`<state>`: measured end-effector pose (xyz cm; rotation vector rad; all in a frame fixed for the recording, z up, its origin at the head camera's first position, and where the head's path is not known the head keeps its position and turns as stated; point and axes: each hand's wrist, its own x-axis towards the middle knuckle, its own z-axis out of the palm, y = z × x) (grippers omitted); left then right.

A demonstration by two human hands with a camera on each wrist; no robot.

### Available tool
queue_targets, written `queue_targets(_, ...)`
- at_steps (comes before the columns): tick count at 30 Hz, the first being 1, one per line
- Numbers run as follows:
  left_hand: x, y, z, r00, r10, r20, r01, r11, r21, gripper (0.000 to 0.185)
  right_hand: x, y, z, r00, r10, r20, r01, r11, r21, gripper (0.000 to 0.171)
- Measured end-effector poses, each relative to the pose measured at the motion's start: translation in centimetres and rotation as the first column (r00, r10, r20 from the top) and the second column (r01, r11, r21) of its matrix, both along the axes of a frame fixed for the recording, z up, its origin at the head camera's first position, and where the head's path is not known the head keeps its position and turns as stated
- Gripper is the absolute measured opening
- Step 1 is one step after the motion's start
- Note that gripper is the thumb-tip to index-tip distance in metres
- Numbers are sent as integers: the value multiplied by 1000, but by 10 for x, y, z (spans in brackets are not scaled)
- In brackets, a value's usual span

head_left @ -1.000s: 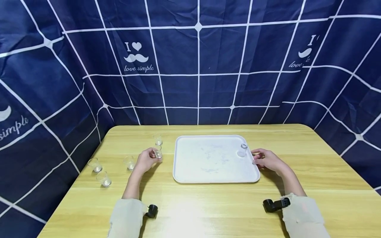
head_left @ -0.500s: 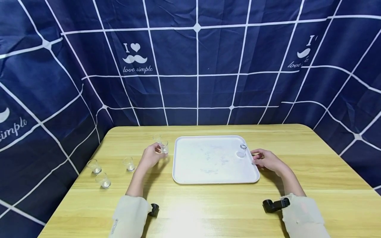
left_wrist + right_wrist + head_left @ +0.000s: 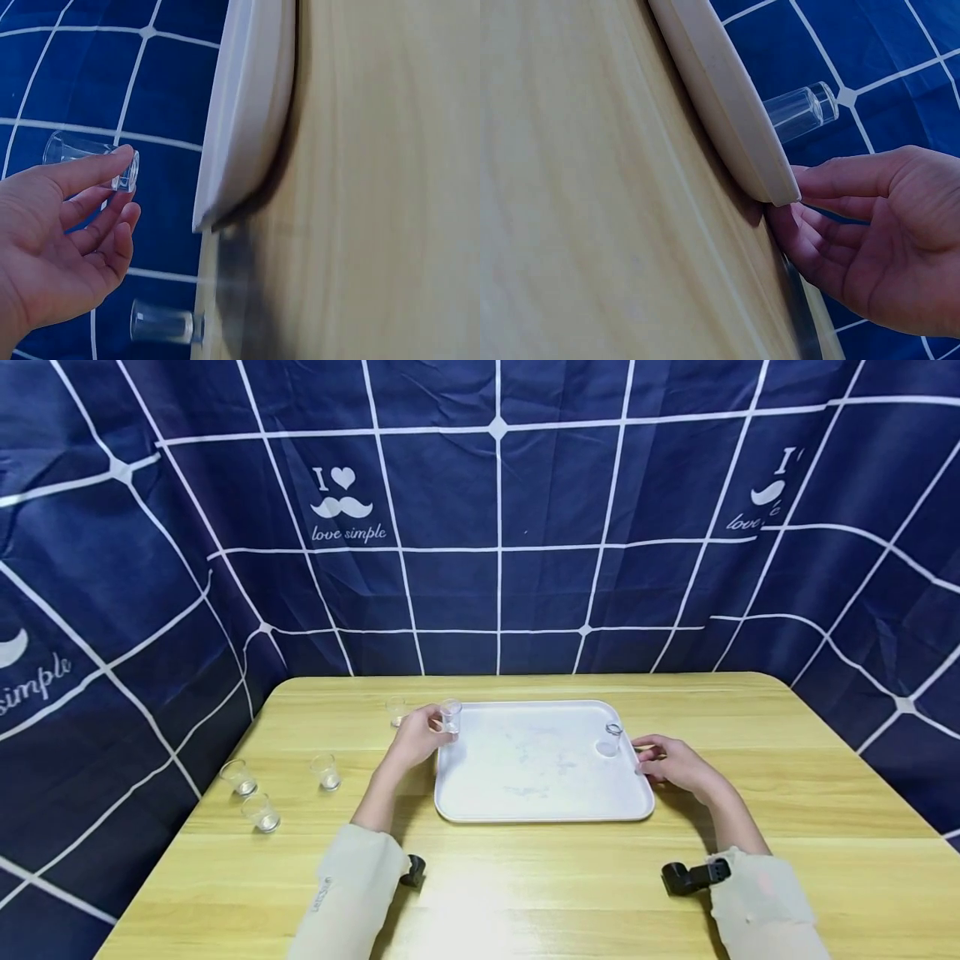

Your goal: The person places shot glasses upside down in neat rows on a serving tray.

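Pinching a small shot glass (image 3: 450,716) by its sides, the left hand (image 3: 416,739) held it over the tray (image 3: 525,806) edge. Right hand (image 3: 675,766) rested loosely open against the tray rim. The glass looked light, slick, breakable; mid-wall seemed the safest hold.

The head view looks forward and down from high up, far enough back to show the whole bench (image 3: 525,877), the tray (image 3: 540,806) and the blue cloth (image 3: 495,527) behind. The left wrist view sits very close and low by the bench top, turned sideways, looking past the left hand (image 3: 60,247) at the tray's left edge. The right wrist view is just as close by the right hand (image 3: 877,240), and all three views share the tray.
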<state>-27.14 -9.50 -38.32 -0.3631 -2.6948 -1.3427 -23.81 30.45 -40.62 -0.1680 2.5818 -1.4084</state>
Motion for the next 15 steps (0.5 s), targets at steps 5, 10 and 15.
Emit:
queue_targets(5,-6,18,1,999,-33,10,33,999,-1,27,1,1,1,1000,-10,15,10,1000,10,46)
queue_targets(10,-11,35,3,998,-64,3,64,998,-13,27,0,0,1,999,-20,26,19,999,38,46)
queue_targets(15,-12,51,7,996,-90,-14,89,996,-27,25,-1,0,1,1000,-20,22,19,999,35,46)
